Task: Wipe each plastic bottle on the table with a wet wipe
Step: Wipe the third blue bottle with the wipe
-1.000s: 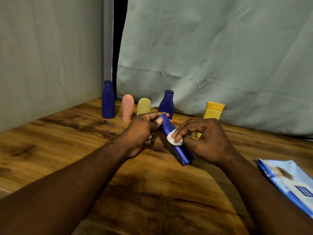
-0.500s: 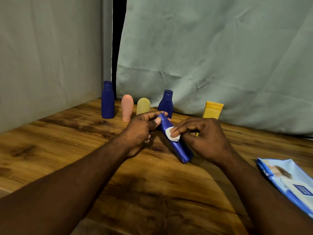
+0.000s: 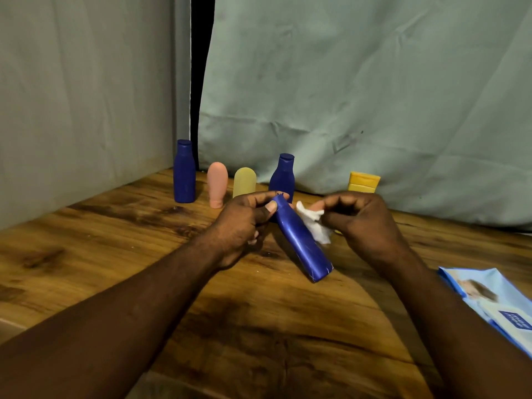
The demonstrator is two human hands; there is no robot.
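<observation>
Glossy blue plastic bottle (image 3: 302, 240), grainy wooden table (image 3: 115, 240), creased cloth backdrop (image 3: 374, 82).

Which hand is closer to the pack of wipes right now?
Right. The right hand holds a wipe just left of the wipe pack; the left hand grips the blue bottle farther away.

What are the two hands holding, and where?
The left hand grips the blue bottle by its cap end; the right hand pinches a crumpled white wipe in its fingertips.
</observation>
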